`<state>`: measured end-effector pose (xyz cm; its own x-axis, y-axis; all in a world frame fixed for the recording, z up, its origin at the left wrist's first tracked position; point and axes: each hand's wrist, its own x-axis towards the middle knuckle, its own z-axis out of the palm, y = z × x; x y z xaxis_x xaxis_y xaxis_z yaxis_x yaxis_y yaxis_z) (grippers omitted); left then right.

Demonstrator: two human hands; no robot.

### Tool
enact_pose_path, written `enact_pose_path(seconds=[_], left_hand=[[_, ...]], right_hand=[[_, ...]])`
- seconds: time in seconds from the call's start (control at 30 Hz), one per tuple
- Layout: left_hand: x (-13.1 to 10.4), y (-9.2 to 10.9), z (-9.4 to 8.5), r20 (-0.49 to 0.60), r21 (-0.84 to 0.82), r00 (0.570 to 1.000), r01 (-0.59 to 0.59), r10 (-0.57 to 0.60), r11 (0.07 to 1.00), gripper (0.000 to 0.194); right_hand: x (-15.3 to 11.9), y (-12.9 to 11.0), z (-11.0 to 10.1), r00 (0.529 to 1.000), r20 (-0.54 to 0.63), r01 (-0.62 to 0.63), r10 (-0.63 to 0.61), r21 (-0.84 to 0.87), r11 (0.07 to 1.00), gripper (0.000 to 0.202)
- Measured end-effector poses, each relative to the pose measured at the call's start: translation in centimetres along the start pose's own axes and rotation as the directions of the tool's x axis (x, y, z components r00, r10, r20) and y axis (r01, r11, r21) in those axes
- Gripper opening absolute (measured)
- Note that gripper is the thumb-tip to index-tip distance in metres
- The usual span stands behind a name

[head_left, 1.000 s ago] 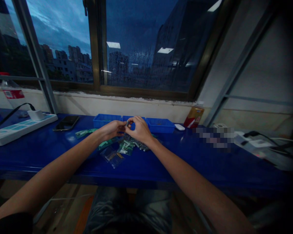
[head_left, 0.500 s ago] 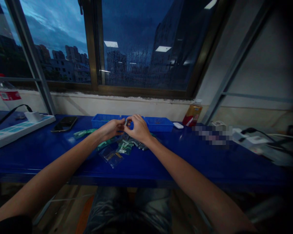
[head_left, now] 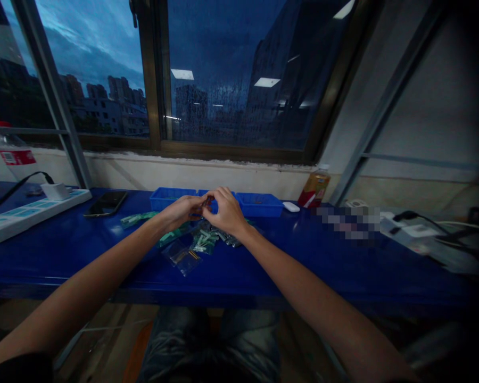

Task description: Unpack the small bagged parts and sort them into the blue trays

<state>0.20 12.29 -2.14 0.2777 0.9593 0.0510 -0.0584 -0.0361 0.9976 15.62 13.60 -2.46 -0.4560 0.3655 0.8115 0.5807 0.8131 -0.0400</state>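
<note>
Fingertip to fingertip, my left hand (head_left: 183, 208) and my right hand (head_left: 225, 210) meet above the table, in front of the blue bins. Both are closed in a pinch around something small, mostly hidden by the fingers and too small to name. Below them lie small clear bags with pale green and white pieces (head_left: 203, 240). A pile of grey metal-looking pieces (head_left: 228, 238) sits partly under my right hand. Closer to me is a clear zip bag (head_left: 182, 258) with thin brass-coloured pins. More green pieces (head_left: 138, 218) lie left of my left wrist.
Blue plastic bins (head_left: 259, 204) stand in a row at the back of the blue table (head_left: 319, 266). At left are a phone (head_left: 106, 204) and a power strip (head_left: 35, 213). A white case (head_left: 291, 207) and a drink bottle (head_left: 315, 186) stand right, near another power strip (head_left: 419, 234).
Both hands stay together in nearly the same place. A small greyish piece that showed between the fingertips is now less visible, as the fingers have shifted slightly around it.
</note>
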Motion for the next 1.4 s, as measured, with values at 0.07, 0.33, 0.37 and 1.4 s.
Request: enact_pose_path(seconds=[0.07, 0.33, 0.37, 1.4], left_hand=[[-0.04, 0.13, -0.01, 0.048, -0.026, 0.999, 0.003, -0.002, 1.0, 0.031], [-0.21, 0.29, 0.18, -0.031, 0.059, 0.998, -0.046, 0.048, 0.997, 0.027], [-0.2, 0.25, 0.22, -0.047, 0.081, 0.998, -0.045, 0.049, 0.996, 0.028], [-0.29, 0.62, -0.4, 0.04, 0.06, 0.999, -0.016, 0.013, 0.998, 0.03]], right_hand=[[0.04, 0.08, -0.07, 1.0, -0.014, 0.003, -0.003, -0.002, 1.0, 0.019], [0.0, 0.07, 0.05, 1.0, -0.006, 0.015, -0.015, 0.012, 1.0, 0.018], [-0.02, 0.02, 0.08, 1.0, 0.001, 0.013, -0.013, 0.012, 1.0, 0.019], [-0.01, -0.14, -0.22, 1.0, 0.013, 0.001, -0.001, 0.017, 1.0, 0.021]])
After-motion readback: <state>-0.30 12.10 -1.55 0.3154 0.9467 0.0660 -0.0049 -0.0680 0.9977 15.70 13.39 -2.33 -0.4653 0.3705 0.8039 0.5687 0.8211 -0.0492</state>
